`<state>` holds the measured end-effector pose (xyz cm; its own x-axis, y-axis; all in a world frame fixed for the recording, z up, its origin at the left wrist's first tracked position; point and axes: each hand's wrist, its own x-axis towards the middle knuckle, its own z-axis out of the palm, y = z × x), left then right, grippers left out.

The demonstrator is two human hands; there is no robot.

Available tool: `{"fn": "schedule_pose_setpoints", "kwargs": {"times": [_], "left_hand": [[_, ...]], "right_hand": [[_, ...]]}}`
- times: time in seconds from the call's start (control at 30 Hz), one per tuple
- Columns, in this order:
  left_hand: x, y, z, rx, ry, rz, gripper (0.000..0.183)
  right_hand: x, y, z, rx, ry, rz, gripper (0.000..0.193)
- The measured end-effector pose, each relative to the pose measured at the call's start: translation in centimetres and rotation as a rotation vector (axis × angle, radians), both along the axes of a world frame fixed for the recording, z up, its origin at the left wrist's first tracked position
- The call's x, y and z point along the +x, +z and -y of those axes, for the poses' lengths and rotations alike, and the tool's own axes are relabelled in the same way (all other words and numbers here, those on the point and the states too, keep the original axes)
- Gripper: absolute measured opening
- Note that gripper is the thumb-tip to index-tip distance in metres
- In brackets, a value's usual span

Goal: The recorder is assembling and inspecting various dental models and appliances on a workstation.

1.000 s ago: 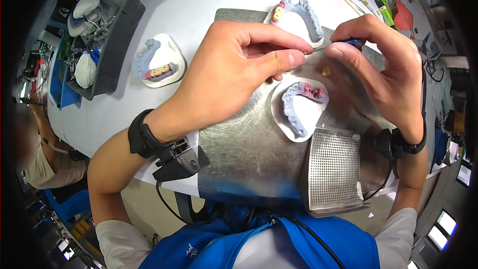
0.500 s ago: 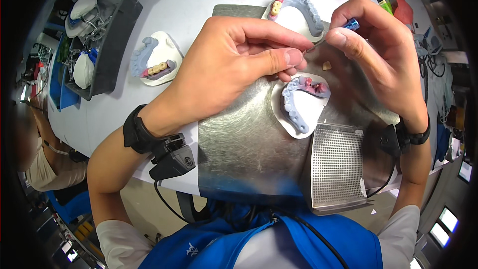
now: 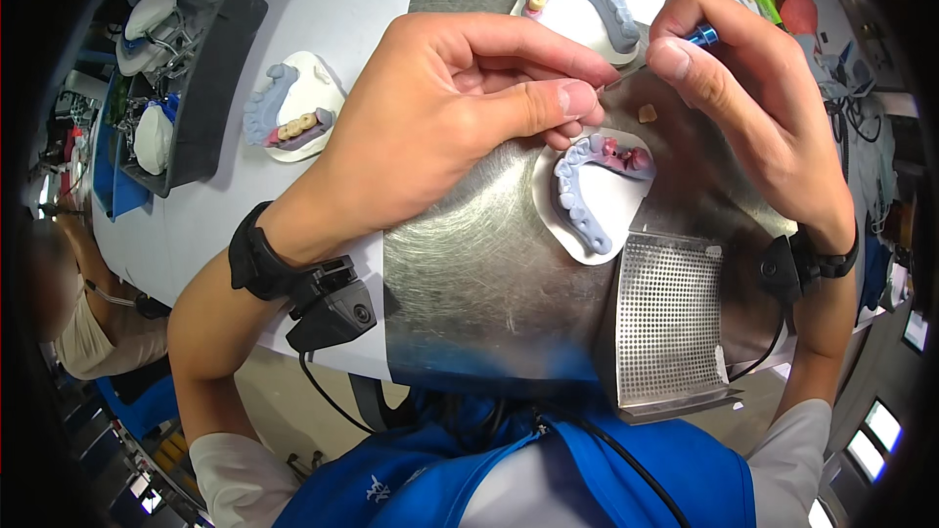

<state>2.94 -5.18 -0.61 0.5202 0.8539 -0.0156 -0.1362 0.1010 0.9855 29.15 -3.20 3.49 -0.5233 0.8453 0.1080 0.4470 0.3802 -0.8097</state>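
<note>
My right hand (image 3: 758, 103) pinches a slim tool with a blue metallic handle (image 3: 702, 35). Its thin shaft points left at the fingertips of my left hand (image 3: 460, 103), where thumb and forefinger are pressed together. What they hold, if anything, is too small and hidden to tell. Just below them, a grey dental model with a white base (image 3: 616, 196) lies on a scratched metal plate (image 3: 469, 303); its gum section is pink-red. A small cream, tooth-like piece (image 3: 647, 113) rests on the plate beside it. Behind my hands is another dental model (image 3: 577, 29) with yellowish teeth.
A perforated metal tray (image 3: 670, 323) sits at the plate's near right. Left of my left hand stands a third dental model (image 3: 315, 88) with yellowish teeth. Farther left, a dark bin (image 3: 230, 59) holds several models and metal parts. At the far left sits another person (image 3: 108, 332).
The view has shifted slightly, so the table items appear higher. My right hand's tool stays directed at my left fingertips, with a little more of its shaft showing between the hands.
</note>
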Motion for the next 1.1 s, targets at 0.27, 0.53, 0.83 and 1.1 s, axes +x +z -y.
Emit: {"fn": "schedule_pose_setpoints", "kwargs": {"times": [0.27, 0.53, 0.83, 1.1], "left_hand": [[-0.1, 0.1, 0.1, 0.024, -0.007, -0.009, 0.028], [-0.1, -0.2, -0.1, 0.026, -0.020, -0.042, 0.030], [-0.2, 0.1, -0.1, 0.018, -0.047, -0.080, 0.031], [0.0, -0.1, 0.1, 0.050, 0.004, -0.039, 0.029]], "right_hand": [[1.4, 1.2, -0.6, -0.122, 0.037, 0.219, 0.026], [1.4, 0.7, -0.3, -0.020, 0.103, 0.088, 0.023], [0.3, 0.5, 0.4, -0.002, 0.053, -0.060, 0.022], [0.7, 0.4, -0.4, 0.074, 0.012, 0.303, 0.039]]}}
